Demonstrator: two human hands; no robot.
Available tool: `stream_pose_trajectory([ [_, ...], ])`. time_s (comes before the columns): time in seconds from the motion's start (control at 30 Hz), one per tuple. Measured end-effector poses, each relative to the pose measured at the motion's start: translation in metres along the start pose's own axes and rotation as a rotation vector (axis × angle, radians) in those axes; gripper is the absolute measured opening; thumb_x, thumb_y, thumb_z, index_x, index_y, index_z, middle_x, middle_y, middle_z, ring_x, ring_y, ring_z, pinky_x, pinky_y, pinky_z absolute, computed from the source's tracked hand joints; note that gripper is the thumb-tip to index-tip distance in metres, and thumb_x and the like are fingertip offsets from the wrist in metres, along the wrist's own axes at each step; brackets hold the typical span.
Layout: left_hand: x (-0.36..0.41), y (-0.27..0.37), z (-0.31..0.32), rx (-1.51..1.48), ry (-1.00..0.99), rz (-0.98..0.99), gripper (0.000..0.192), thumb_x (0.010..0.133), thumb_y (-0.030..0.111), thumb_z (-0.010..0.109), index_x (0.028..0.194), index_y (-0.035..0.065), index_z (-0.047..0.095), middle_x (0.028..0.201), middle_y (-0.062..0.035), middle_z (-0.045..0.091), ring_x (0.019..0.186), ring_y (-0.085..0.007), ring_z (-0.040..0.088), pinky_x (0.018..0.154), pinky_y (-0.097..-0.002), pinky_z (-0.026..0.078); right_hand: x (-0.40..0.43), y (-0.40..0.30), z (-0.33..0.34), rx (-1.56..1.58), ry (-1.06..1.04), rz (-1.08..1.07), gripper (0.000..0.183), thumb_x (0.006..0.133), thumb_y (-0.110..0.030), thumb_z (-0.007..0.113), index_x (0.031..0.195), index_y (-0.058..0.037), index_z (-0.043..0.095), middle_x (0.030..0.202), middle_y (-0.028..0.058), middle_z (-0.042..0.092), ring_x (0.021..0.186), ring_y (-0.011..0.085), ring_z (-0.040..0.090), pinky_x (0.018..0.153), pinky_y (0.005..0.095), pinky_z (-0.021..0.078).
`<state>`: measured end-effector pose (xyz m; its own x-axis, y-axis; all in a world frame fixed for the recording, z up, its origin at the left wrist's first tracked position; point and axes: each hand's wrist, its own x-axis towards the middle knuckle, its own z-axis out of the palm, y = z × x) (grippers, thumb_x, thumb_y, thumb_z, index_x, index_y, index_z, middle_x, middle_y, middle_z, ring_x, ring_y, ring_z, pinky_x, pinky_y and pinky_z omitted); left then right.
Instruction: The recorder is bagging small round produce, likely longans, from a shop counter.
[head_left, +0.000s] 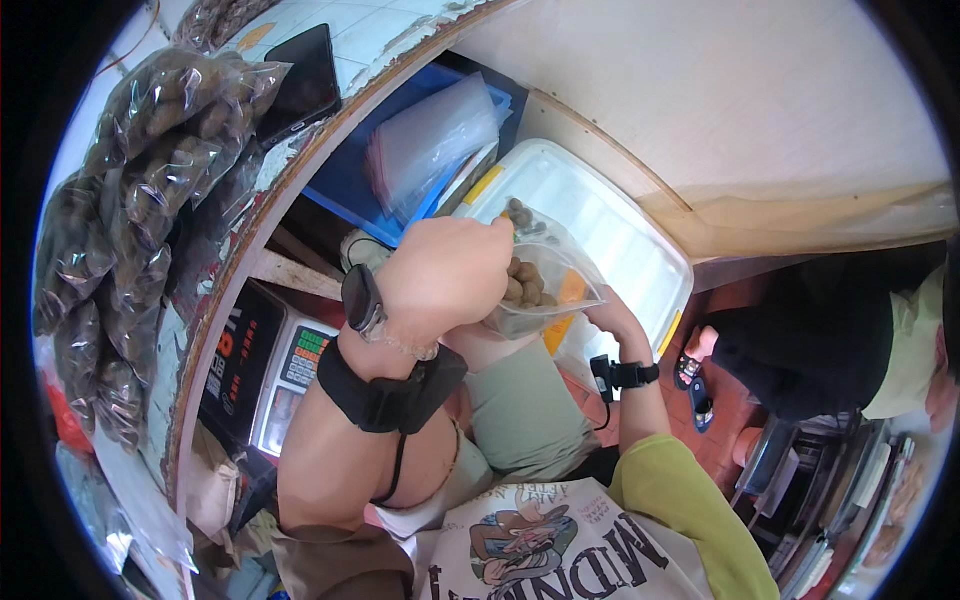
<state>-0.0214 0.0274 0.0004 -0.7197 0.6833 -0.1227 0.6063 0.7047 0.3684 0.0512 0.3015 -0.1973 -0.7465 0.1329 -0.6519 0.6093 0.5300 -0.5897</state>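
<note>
A clear plastic bag (555, 274) with round brown nut-like pieces (526, 285) inside lies open between my hands. My left hand (457, 270), wearing a watch, reaches over the bag's near side; its fingertips are hidden, so what it grips does not show. On the far side, my right hand (611, 311) holds the bag's edge. More small brown pieces (523, 214) lie beside the bag's upper edge, seemingly in another clear bag. Behind is a white translucent storage box lid (585, 202) with yellow latches.
Stacked clear plastic bags (435, 142) sit in a blue bin (337, 196). A digital scale (289, 382) stands in the lower left compartment. Filled bags (161, 172) and a smartphone (304, 82) rest on the tiled counter (367, 34). Another person (810, 345) is at the right.
</note>
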Motion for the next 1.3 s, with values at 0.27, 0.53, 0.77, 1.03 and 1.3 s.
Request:
stream_pose_trajectory([
  [0.27, -0.002, 0.003, 0.000, 0.019, 0.023, 0.019, 0.015, 0.084, 0.012, 0.047, 0.092, 0.0034, 0.056, 0.077, -0.0204, 0.062, 0.077, -0.0396, 0.060, 0.066, -0.0491, 0.046, -0.093, -0.077, -0.049, 0.223, 0.060, -0.529, 0.010, 0.085, -0.010, 0.064, 0.090, -0.0009, 0.064, 0.080, -0.0008, 0.061, 0.077, 0.0078, 0.052, 0.071, 0.0239, 0.0430],
  [0.53, 0.001, 0.008, 0.004, 0.018, 0.052, 0.020, 0.014, 0.082, 0.010, 0.047, 0.090, 0.0034, 0.056, 0.076, -0.0194, 0.062, 0.077, -0.0384, 0.061, 0.067, -0.0477, 0.047, -0.148, -0.159, -0.051, 0.190, 0.038, -1.082, 0.013, 0.081, -0.001, 0.062, 0.093, -0.0006, 0.064, 0.087, 0.0068, 0.061, 0.083, 0.0162, 0.058, 0.076, 0.0273, 0.0447],
  [0.77, 0.003, 0.002, 0.009, 0.035, 0.108, 0.058, 0.013, 0.081, 0.010, 0.048, 0.089, 0.0033, 0.056, 0.075, -0.0179, 0.063, 0.076, -0.0365, 0.063, 0.066, -0.0459, 0.048, -0.137, -0.189, -0.028, -0.142, 0.008, -0.819, 0.028, 0.074, -0.010, 0.057, 0.100, -0.0032, 0.066, 0.086, 0.0176, 0.067, 0.077, 0.0268, 0.066, 0.073, 0.0333, 0.0508],
  [1.03, 0.002, 0.003, 0.007, 0.062, 0.099, 0.051, 0.018, 0.078, 0.016, 0.059, 0.088, 0.0017, 0.065, 0.078, -0.0157, 0.067, 0.075, -0.0299, 0.068, 0.065, -0.0390, 0.053, -0.142, -0.199, -0.018, -0.544, 0.109, -0.582, 0.032, 0.075, -0.019, 0.059, 0.106, -0.0122, 0.067, 0.085, 0.0164, 0.067, 0.078, 0.0350, 0.064, 0.074, 0.0389, 0.0524],
  [1.3, 0.002, 0.008, 0.004, 0.043, 0.066, 0.067, 0.018, 0.081, 0.011, 0.051, 0.094, 0.0012, 0.057, 0.077, -0.0191, 0.065, 0.077, -0.0360, 0.064, 0.066, -0.0444, 0.050, -0.136, -0.195, -0.026, -0.591, 0.161, -0.638, 0.032, 0.072, -0.020, 0.064, 0.101, -0.0086, 0.066, 0.085, 0.0159, 0.068, 0.077, 0.0342, 0.065, 0.073, 0.0389, 0.0523],
])
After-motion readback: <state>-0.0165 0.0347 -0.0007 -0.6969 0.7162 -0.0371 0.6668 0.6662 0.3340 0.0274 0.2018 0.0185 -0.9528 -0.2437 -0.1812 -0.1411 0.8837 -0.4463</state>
